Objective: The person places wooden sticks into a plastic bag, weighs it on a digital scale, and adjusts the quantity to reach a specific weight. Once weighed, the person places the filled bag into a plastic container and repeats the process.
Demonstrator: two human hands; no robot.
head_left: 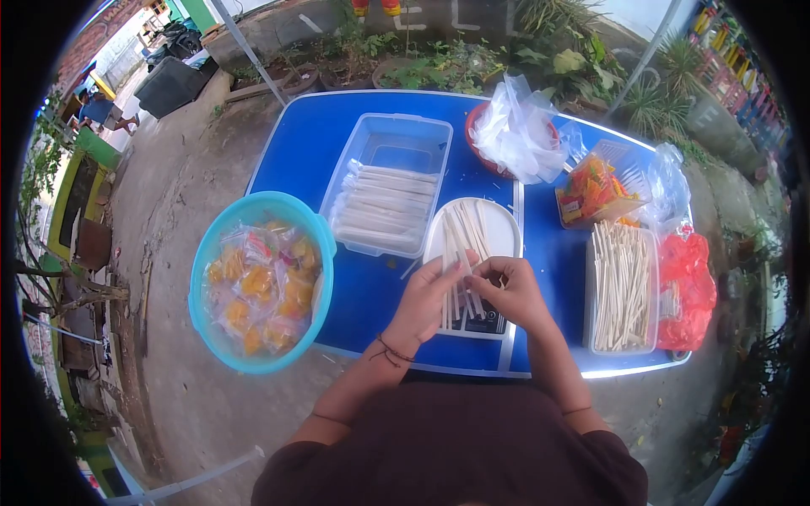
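Over the front of a white scale (pixel 503 221), my left hand (pixel 432 291) is closed on a small bundle of thin pale sticks (pixel 456 244), partly inside what looks like clear plastic. My right hand (pixel 504 287) is beside it, its fingers pinched at the bundle's right side; what they grip is too small to make out. More pale sticks lie on the scale's plate behind my hands. To the right, a clear box (pixel 623 287) holds many loose sticks. A clear tub (pixel 388 139) at the left holds several wrapped stick bundles (pixel 384 202).
On the blue table (pixel 312 143) are a red basket (pixel 487 156) of clear bags, a container (pixel 591 198) of orange and red packets, and a red plastic bag (pixel 685 291). A turquoise basin (pixel 202 295) of bagged yellow items stands at the left. A person (pixel 101 111) is far left.
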